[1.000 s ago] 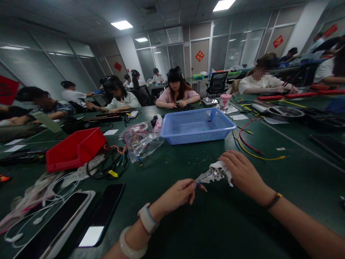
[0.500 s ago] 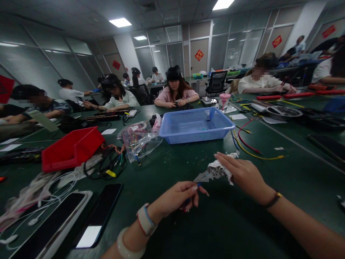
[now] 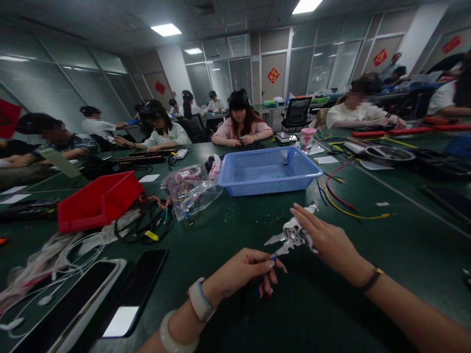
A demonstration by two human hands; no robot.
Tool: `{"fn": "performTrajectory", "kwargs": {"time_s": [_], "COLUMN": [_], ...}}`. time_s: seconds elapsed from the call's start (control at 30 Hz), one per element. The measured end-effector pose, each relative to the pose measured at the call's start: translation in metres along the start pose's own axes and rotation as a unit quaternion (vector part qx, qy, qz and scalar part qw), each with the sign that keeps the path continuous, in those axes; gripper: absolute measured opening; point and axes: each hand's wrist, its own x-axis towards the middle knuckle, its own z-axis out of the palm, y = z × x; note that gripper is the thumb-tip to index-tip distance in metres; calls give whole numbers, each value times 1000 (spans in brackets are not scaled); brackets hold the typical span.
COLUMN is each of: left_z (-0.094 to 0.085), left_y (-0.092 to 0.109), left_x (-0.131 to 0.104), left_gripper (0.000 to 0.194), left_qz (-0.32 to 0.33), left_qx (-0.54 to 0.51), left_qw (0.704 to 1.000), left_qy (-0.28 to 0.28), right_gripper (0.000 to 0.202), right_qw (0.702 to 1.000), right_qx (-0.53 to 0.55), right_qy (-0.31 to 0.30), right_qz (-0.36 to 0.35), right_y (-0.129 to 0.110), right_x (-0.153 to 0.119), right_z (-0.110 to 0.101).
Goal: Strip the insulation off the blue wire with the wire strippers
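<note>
My right hand [image 3: 329, 242] is closed around the handles of a pair of wire stripper pliers [image 3: 293, 237], with white wrapping bunched between palm and handles. The jaws stand apart and point left toward my other hand. Between thumb and index finger my left hand [image 3: 250, 268] pinches a thin wire with a blue end [image 3: 274, 258], close to the lower jaw's tip. The rest of the wire is mostly hidden under my fingers, with a bit of blue showing below them.
A blue plastic basket [image 3: 270, 185] stands ahead of my hands. To the left are a clear bag of wires [image 3: 187, 191], a red bin [image 3: 101, 203], tangled cables and a phone [image 3: 138, 289]. Loose yellow and red wires lie at right. Several people sit around the room.
The plier jaws have gone from closed together to spread apart. My left hand has shifted slightly down, with the blue end now beside the lower jaw tip.
</note>
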Motion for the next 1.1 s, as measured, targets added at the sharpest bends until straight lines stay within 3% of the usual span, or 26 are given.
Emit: {"fn": "performTrajectory", "kwargs": {"time_s": [0.37, 0.6, 1.1], "left_z": [9, 11, 5], "left_y": [2, -2, -9], "left_x": [-2, -1, 4], "left_gripper": [29, 25, 28], "left_qz": [17, 41, 45], "left_qx": [-13, 23, 62], "left_qw": [999, 998, 996], "left_qy": [37, 42, 36], "right_gripper": [92, 97, 60], "right_qw": [996, 993, 999], "right_qx": [51, 112, -7], "right_qy": [-28, -25, 1], "right_qz": [67, 25, -45], "right_y": [-21, -21, -9], "right_x": [-2, -2, -1], "right_z": [5, 3, 15]}}
